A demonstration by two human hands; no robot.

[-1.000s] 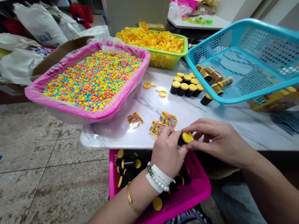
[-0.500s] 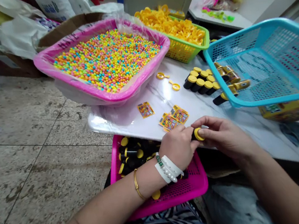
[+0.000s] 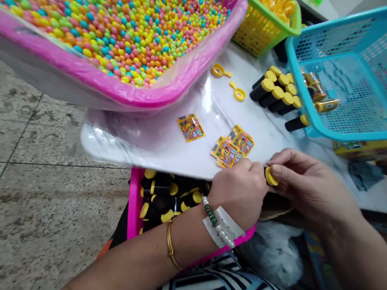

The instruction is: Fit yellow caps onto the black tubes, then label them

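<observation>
Between my two hands, at the table's front edge, is a black tube with a yellow cap [image 3: 271, 176]. My left hand [image 3: 237, 189] is closed round its black body, which is mostly hidden. The thumb and fingers of my right hand [image 3: 301, 178] pinch the yellow cap. Just beyond my left hand lie a few overlapping printed labels [image 3: 226, 151], and one more label [image 3: 190, 127] lies apart to their left. Below my left forearm, a pink basket [image 3: 133, 211] holds several black tubes with yellow caps [image 3: 163, 189].
A plastic-lined pink tub [image 3: 158, 97] of coloured candy balls covers the back left of the white table [image 3: 136, 146]. Behind are a green basket [image 3: 267, 33] of yellow pieces and two yellow rings [image 3: 239, 94]. Several capped tubes [image 3: 273, 95] lie beside a blue basket [image 3: 361, 133].
The view has shifted closer to the table, so the tub looks larger. Both hands still hold the capped tube, and its black body is now more hidden by my left hand.
</observation>
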